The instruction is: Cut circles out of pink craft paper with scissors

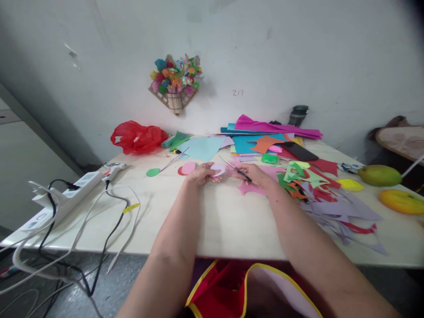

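Observation:
My left hand (pixel 202 173) pinches a pale lilac paper circle (pixel 218 169) over the middle of the table. Close by on the right, my right hand (pixel 252 174) is closed on a pair of scissors (pixel 243 175), whose blades point up and left toward the circle. Left of my left hand lie a pink paper circle (pixel 189 168) over a red one, and further left a green paper circle (pixel 153 172). A thin metal stick-like tool (pixel 174 160) rests with one end by the green circle. Pink paper scraps (pixel 250 189) lie beneath my right hand.
Coloured paper offcuts (pixel 318 185) pile up at right, beside a green mango (pixel 380 175) and a yellow one (pixel 402 202). Paper sheets (pixel 245 143), a phone (pixel 300 151) and a red plastic bag (pixel 137 137) sit at the back. A power strip (pixel 66 198) with loose cables occupies the left.

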Demonstrator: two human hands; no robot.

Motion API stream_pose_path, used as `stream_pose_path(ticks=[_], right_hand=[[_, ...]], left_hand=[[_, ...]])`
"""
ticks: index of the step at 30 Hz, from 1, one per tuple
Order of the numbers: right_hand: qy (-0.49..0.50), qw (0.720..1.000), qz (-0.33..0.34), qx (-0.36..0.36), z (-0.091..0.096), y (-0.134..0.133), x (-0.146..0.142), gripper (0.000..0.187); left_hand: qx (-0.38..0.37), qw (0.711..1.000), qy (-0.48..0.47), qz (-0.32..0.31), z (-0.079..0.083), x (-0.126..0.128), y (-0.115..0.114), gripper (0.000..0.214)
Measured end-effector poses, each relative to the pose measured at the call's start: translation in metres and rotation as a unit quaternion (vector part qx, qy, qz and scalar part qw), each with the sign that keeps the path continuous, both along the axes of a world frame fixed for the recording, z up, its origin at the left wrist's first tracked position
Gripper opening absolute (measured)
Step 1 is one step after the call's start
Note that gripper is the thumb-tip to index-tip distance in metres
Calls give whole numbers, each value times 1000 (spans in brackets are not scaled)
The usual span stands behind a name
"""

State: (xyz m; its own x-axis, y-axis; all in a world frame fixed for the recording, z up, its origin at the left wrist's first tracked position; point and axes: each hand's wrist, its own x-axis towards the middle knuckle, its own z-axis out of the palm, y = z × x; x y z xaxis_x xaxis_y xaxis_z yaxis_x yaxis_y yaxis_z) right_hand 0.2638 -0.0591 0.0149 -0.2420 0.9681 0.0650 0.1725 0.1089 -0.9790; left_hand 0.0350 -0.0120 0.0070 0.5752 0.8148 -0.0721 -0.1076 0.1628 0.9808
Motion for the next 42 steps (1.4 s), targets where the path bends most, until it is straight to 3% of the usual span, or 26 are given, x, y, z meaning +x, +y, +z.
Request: stream_pose_path(ticks=[9, 17, 23, 29, 33, 42], right_hand=[[74, 994, -71, 24, 0, 2, -8, 32], [87, 992, -89, 16, -1, 5, -14, 33], [101, 983, -148, 42, -1, 8, -20, 35], [104, 967, -212, 93, -4, 13, -27, 41], [90, 959, -245, 112, -9, 16, -29, 40], [95, 966, -228, 75, -11, 18, -29, 41]], left_hand=[[45, 998, 33, -9, 5, 21, -6, 41], [54, 996, 71, -32, 4, 36, -10, 39], [45, 998, 32, 23, 1, 44, -9, 33], [12, 989, -59, 139, -1, 57, -12, 26], [3, 980, -115, 162, -3, 66, -15, 31], [10, 973, -122, 197, -7, 66, -12, 34]])
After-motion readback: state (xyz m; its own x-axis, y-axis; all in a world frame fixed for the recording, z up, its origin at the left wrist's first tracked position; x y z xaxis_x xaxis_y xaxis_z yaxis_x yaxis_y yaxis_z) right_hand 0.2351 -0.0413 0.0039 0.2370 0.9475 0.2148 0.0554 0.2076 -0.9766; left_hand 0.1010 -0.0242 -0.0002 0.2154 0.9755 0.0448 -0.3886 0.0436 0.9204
